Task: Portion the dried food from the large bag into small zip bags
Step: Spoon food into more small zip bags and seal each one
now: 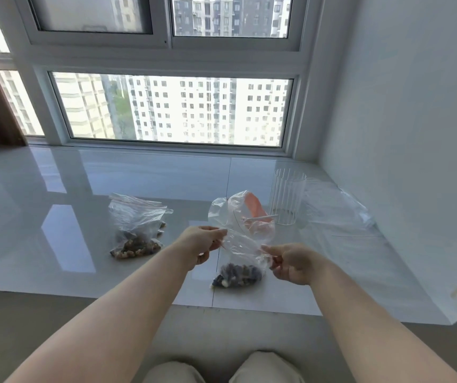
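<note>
Glossy white window ledge [139,172] under a wide window holds everything, with the ribbed clear cup [288,197] as landmark. Just in front of the cup, left hand [202,244] and right hand [293,262] each have a pinching grip on the top corners of a small zip bag [242,258], dried food at its bottom resting on the ledge. Further left of the cup lie filled bags [136,228]. An orange scoop [255,208] lies beside the cup; sealing looks to be underway, portions apparently remaining

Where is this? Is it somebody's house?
Probably a flat high up in a tower block. The big window looks out on tall apartment buildings, and the bags of dried food sit on a shiny white window ledge.
</note>
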